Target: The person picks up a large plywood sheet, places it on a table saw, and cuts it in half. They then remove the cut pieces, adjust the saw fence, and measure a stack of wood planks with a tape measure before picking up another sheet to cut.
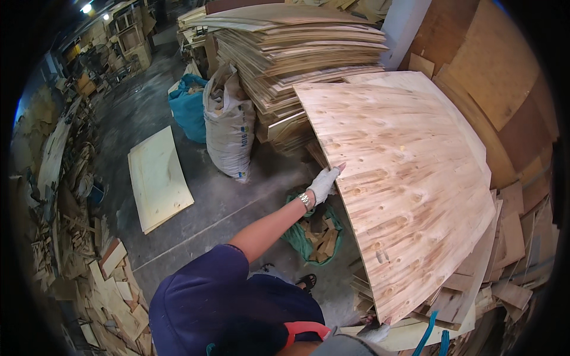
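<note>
A large plywood sheet, pale with reddish grain and dark knots, lies tilted across the right half of the view. My left hand, in a white glove with a metal watch at the wrist, grips its left edge. The thumb rests on the upper face, and the other fingers are mostly hidden beneath. At the sheet's near corner, low in the view, my right hand is also gloved and closed on the edge; only part of it shows. Under the sheet's far side lies another pale board.
Behind stands a tall stack of thin sheets. Left of it are a white sack and a blue sack. A green bag of wood scraps sits beneath my left arm. Pale panels lie on the floor; offcuts heap at left.
</note>
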A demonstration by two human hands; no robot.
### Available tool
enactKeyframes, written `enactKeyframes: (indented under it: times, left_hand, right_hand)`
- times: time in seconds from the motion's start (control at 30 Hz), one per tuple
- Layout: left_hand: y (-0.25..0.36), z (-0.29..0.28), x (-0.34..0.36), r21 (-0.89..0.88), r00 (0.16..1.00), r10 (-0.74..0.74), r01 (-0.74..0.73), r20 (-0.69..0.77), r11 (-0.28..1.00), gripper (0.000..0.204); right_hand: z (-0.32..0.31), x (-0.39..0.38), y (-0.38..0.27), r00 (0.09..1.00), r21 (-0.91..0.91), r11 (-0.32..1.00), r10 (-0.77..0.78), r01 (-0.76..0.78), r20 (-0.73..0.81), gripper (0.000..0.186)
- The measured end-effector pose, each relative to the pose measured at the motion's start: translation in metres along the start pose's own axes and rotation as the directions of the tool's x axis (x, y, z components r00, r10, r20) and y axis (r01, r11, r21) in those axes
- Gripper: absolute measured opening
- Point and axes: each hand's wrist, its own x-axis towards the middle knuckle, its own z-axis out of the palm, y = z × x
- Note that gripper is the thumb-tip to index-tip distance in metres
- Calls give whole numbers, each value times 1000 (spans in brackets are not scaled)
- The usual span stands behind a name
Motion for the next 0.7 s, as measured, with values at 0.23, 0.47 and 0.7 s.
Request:
enactKeyframes:
  times: [0.23, 0.47, 0.7]
  left_hand:
    - [-13, 4, 8, 131, 996, 70, -62, -59, 989, 47]
    - [-37, -8, 13, 348, 937, 331, -275, -113, 896, 45]
    - [-73, -21, 14, -145, 996, 86, -87, -13, 986, 52]
  right_hand:
    - [22, -30, -6, 972, -46, 975, -222, 219, -71, 52]
    - [6, -29, 8, 969, -36, 968, -248, 247, -19, 55]
    - [-20, -11, 33, 997, -262, 962, 68, -78, -46, 54]
